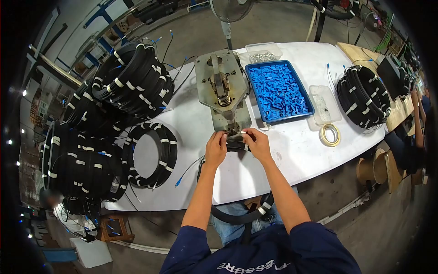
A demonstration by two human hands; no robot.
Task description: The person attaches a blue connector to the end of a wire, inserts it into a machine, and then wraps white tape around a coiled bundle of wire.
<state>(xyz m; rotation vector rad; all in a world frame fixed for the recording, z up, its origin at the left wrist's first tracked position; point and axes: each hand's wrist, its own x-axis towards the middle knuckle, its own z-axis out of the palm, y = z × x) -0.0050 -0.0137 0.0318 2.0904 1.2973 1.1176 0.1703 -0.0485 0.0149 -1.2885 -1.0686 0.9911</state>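
Observation:
A grey metal press (222,86) stands on the white table in front of me. My left hand (216,148) pinches at the left of the press's lower front. My right hand (258,144) is closed opposite it, thumb and fingertips together at the right of the die area. Between the fingertips runs a thin black cable end with a small white part (242,133) near the right hand. The press tip sits just above it. A coil of black cable (235,218) hangs at the table edge over my lap, partly behind my forearms. A blue connector (178,183) lies left of my left forearm.
A blue tray (311,111) full of small blue clips stands right of the press, with a clear box (263,51) of metal parts behind. Black cable coils (132,82) are stacked at left; one coil (171,155) lies flat. Another coil stack (363,98) and a tape roll (335,135) sit right.

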